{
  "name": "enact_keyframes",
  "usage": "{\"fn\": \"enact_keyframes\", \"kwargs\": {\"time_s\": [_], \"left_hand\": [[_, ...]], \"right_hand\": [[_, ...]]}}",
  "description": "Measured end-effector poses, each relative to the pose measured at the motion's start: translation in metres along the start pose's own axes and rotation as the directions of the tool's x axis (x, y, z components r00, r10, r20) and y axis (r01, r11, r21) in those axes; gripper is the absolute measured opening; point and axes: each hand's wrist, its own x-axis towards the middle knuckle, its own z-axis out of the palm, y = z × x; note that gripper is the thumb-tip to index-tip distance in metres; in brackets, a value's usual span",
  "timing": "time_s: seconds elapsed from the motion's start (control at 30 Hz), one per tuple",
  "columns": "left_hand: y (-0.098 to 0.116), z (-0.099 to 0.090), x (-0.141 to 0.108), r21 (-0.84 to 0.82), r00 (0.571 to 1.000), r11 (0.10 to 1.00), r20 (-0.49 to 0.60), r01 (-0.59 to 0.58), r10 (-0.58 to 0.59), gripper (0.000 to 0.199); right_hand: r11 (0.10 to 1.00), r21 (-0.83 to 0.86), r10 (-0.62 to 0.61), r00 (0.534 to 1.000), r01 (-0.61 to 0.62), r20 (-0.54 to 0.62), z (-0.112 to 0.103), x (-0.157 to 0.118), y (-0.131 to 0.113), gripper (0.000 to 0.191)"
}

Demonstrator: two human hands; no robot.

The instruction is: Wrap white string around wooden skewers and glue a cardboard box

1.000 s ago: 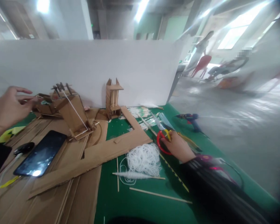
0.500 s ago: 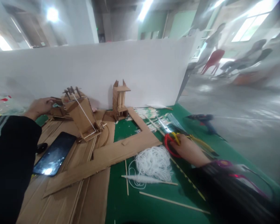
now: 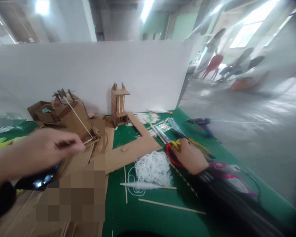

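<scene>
My right hand (image 3: 191,158) is closed around the red and yellow handles of a pair of scissors (image 3: 172,149), whose blades point away over the green table. Blurred by motion, my left hand (image 3: 49,148) hangs above the phone (image 3: 37,181) and cardboard with its fingers curled together. What it pinches, if anything, I cannot make out. Just beyond it stands a cardboard model (image 3: 74,115) with sticks on top and a white cord down its front. A heap of white string (image 3: 153,168) lies left of the scissors, beside an L-shaped cardboard strip (image 3: 130,149).
A smaller cardboard tower (image 3: 119,105) stands before the white partition (image 3: 138,65). Thin sticks (image 3: 172,206) lie in front of the string. Pliers (image 3: 202,148), a glue gun (image 3: 202,123) and a pink-edged device (image 3: 239,184) are on the right. Coarse blocks obscure part of the lower left.
My left hand has drawn back from the cardboard piece behind the model, toward me. My right hand still grips the scissors. The view has shifted slightly to the right.
</scene>
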Motion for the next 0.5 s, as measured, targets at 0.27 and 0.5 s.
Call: {"fn": "enact_keyframes", "kwargs": {"time_s": [0.27,0.5], "left_hand": [[0.089,0.124,-0.011,-0.177,0.878,0.902,0.219,-0.393,0.425,0.031],[0.093,0.166,-0.006,-0.255,0.877,0.888,0.202,-0.384,0.437,0.023]], "right_hand": [[0.76,0.352,-0.614,0.782,0.547,0.111,-0.038,-0.067,-0.023,0.012],[0.765,0.262,-0.632,0.764,0.589,0.128,-0.018,-0.096,-0.023,0.007]]}}
